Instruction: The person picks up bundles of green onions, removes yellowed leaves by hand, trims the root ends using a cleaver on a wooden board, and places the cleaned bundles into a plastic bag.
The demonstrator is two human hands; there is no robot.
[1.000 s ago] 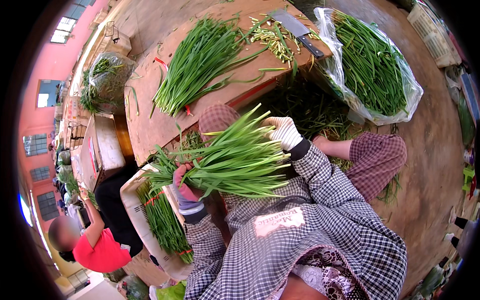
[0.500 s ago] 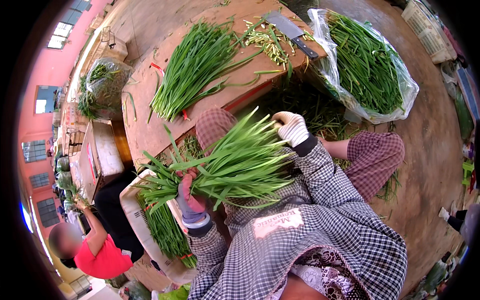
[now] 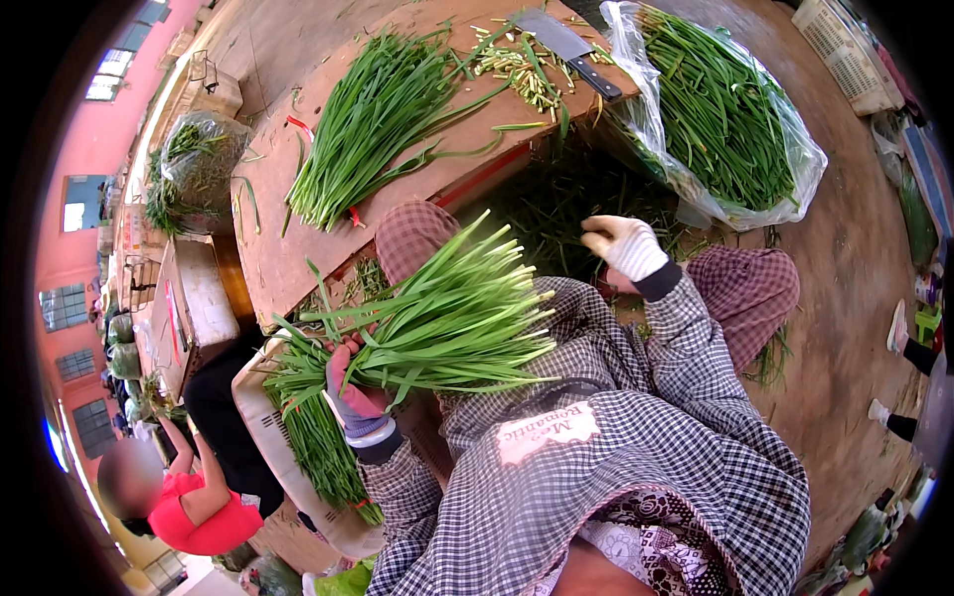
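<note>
My left hand [image 3: 355, 389], in a pink and grey glove, is closed round a loose bunch of garlic chives [image 3: 447, 333]. Their pale cut ends fan out to the right over my lap, and the leafy ends droop left over a white crate [image 3: 260, 422]. To the right of the bunch, apart from it, is my right hand [image 3: 626, 248] in a white glove with bare fingertips. Its fingers are curled together; whether anything small is between them cannot be made out. More chives [image 3: 323, 447] lie inside the crate.
A low board table [image 3: 268, 199] ahead bears a pile of chives [image 3: 373, 124], red ties, cut stalk ends [image 3: 522, 74] and a cleaver [image 3: 561, 45]. At right stands a plastic bag of chives [image 3: 711, 114]. Leaf scraps [image 3: 556, 204] lie beneath the table. Another person [image 3: 204, 497] sits at left.
My right hand has drawn away from the cut ends, moving right and slightly down. My left hand has shifted a little left with the chives.
</note>
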